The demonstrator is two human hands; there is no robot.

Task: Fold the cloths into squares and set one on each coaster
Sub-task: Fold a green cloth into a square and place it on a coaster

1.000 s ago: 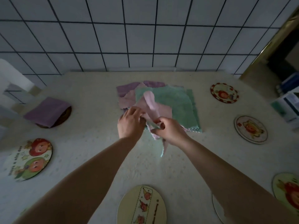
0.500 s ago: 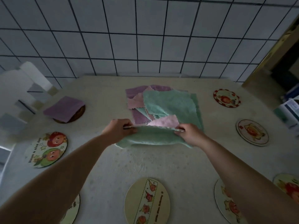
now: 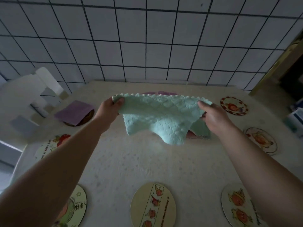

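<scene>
A mint-green cloth (image 3: pixel 157 118) hangs spread in the air above the table's middle. My left hand (image 3: pixel 109 110) pinches its top left corner and my right hand (image 3: pixel 213 117) grips its top right corner. Behind it, mostly hidden, lies the pile of cloths (image 3: pixel 200 130), with a purple edge (image 3: pixel 157 93) showing above. A folded purple cloth (image 3: pixel 74 111) lies on a dark coaster (image 3: pixel 87 117) at the left. Several round picture coasters lie bare: one near front centre (image 3: pixel 153 205), one front right (image 3: pixel 239 208), two at the right (image 3: pixel 260 140) (image 3: pixel 233 105).
More coasters lie at the left (image 3: pixel 52 145) and front left (image 3: pixel 75 208). A tiled wall (image 3: pixel 147 46) rises behind the table. White furniture (image 3: pixel 32 95) stands at the left, boxes (image 3: pixel 295 118) at the right. The pale tablecloth (image 3: pixel 155 164) covers the table.
Both hands pulled the green cloth out of the pile, moved apart and lifted it, so it now hangs spread above the table. The camera tilted up.
</scene>
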